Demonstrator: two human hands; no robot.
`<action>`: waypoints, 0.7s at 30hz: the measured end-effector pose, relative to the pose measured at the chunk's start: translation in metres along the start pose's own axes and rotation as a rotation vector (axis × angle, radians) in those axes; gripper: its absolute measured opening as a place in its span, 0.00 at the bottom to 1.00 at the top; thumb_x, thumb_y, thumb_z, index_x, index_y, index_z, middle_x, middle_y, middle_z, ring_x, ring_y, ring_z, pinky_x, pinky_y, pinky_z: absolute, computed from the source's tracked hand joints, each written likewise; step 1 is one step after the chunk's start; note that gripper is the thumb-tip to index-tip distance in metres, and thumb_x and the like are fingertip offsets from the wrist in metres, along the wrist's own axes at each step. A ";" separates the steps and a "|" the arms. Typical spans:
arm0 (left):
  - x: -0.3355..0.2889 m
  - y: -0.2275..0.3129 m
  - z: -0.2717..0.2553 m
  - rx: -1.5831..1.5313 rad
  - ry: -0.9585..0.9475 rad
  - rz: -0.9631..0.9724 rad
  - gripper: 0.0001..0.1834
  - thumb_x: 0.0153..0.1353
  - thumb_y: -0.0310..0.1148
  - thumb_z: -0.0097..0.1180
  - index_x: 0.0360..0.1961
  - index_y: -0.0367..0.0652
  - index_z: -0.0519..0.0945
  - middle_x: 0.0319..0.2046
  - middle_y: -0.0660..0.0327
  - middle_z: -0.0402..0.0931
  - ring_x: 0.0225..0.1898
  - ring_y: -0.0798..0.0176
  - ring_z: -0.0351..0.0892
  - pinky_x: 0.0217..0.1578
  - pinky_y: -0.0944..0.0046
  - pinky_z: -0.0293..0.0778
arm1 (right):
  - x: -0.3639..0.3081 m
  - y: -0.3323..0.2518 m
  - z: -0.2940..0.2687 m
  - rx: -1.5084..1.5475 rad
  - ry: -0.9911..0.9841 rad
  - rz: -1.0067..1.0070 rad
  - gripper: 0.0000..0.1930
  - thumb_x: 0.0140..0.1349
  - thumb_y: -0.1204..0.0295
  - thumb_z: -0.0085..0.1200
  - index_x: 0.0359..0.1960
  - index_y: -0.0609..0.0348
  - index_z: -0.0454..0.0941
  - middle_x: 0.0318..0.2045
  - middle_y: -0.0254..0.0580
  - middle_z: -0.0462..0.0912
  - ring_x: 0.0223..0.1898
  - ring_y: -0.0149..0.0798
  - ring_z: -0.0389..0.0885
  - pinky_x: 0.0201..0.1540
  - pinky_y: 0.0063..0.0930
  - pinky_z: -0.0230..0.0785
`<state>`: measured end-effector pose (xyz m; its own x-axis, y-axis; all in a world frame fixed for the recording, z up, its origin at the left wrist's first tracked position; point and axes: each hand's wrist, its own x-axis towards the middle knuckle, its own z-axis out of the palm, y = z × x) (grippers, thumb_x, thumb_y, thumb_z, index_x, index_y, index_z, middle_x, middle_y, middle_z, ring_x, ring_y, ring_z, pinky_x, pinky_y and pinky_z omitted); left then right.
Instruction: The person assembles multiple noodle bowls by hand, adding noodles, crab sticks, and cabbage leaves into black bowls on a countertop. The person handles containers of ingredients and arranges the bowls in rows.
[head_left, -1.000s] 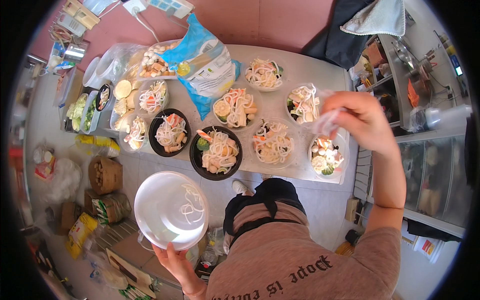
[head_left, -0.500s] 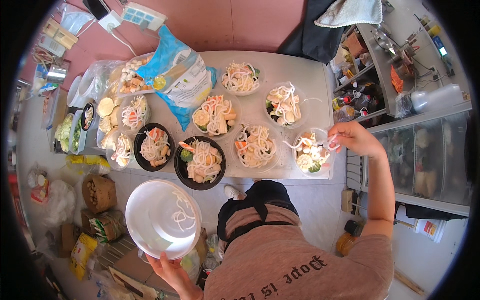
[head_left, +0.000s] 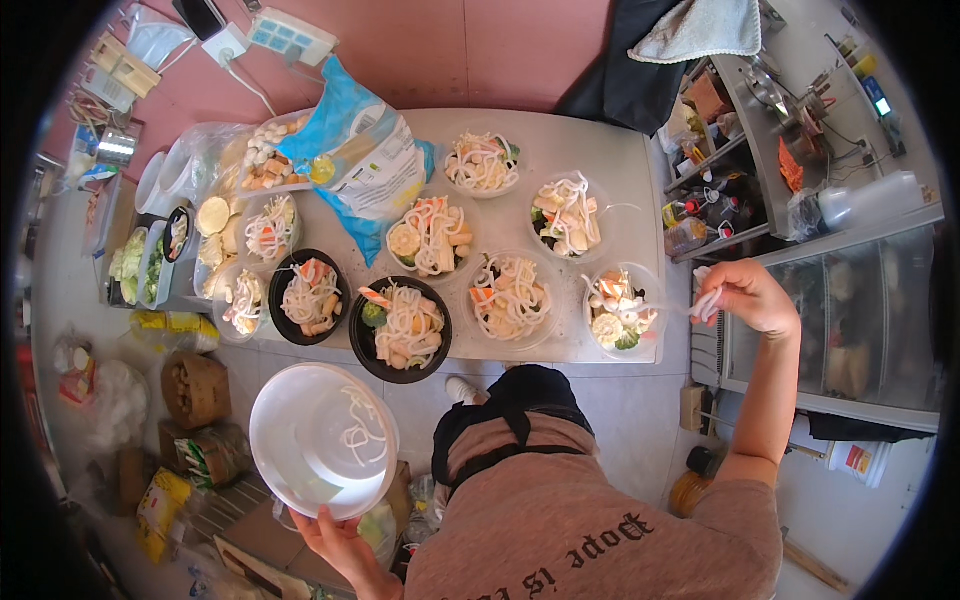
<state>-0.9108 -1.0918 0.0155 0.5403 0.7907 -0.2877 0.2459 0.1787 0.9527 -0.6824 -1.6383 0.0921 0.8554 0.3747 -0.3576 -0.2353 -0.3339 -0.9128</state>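
My left hand (head_left: 343, 548) grips the near rim of a large white bowl (head_left: 295, 445), tilted off the table's front edge. A few thick white noodles (head_left: 364, 432) lie against the bowl's right inner side. To the right of the table, my right hand (head_left: 758, 298) pinches a small bunch of white noodles (head_left: 706, 298). One strand trails left from it to the clear round bowl (head_left: 622, 325) at the table's right corner, which contains broccoli, a corn slice, mushrooms and noodles. Beside that bowl stands another clear bowl (head_left: 512, 298) topped with noodles.
Several more filled bowls stand on the table (head_left: 600, 150), including a black bowl (head_left: 402, 325) near the front edge. A blue and white bag (head_left: 365, 160) stands behind them. Trays of vegetables (head_left: 150, 262) line the left side. To the right is a glass-fronted cabinet (head_left: 850, 320).
My right hand has moved right and slightly nearer, away from the corner bowl, drawing out a noodle strand. My left hand and the white bowl stay nearly where they were.
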 end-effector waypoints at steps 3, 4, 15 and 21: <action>0.001 0.000 -0.006 0.029 -0.005 -0.007 0.34 0.65 0.28 0.50 0.73 0.41 0.58 0.58 0.51 0.73 0.49 0.56 0.83 0.31 0.68 0.85 | 0.014 0.011 0.004 -0.040 0.017 0.059 0.03 0.67 0.81 0.54 0.40 0.68 0.78 0.35 0.42 0.85 0.37 0.32 0.85 0.35 0.25 0.79; 0.001 0.001 -0.006 0.040 -0.006 -0.012 0.34 0.65 0.28 0.50 0.73 0.41 0.58 0.58 0.51 0.73 0.49 0.56 0.83 0.31 0.68 0.85 | 0.021 0.020 0.009 -0.053 0.021 0.091 0.03 0.67 0.80 0.55 0.40 0.68 0.78 0.34 0.42 0.85 0.36 0.33 0.85 0.35 0.26 0.79; -0.005 0.005 -0.006 0.025 0.012 -0.025 0.32 0.68 0.28 0.47 0.73 0.41 0.58 0.60 0.51 0.71 0.52 0.55 0.81 0.38 0.64 0.85 | -0.001 0.015 0.001 -0.089 0.072 0.086 0.04 0.66 0.84 0.53 0.40 0.70 0.78 0.35 0.41 0.85 0.37 0.31 0.84 0.41 0.25 0.79; -0.001 0.001 -0.008 0.049 -0.019 -0.039 0.31 0.68 0.29 0.48 0.72 0.44 0.60 0.58 0.54 0.73 0.50 0.58 0.82 0.34 0.68 0.83 | -0.019 -0.007 -0.007 -0.048 0.082 0.046 0.04 0.65 0.85 0.51 0.38 0.70 0.79 0.35 0.42 0.85 0.37 0.31 0.84 0.42 0.25 0.78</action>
<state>-0.9179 -1.0878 0.0175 0.5445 0.7727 -0.3263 0.3054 0.1797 0.9351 -0.6938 -1.6486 0.1064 0.8796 0.2870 -0.3795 -0.2541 -0.3909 -0.8847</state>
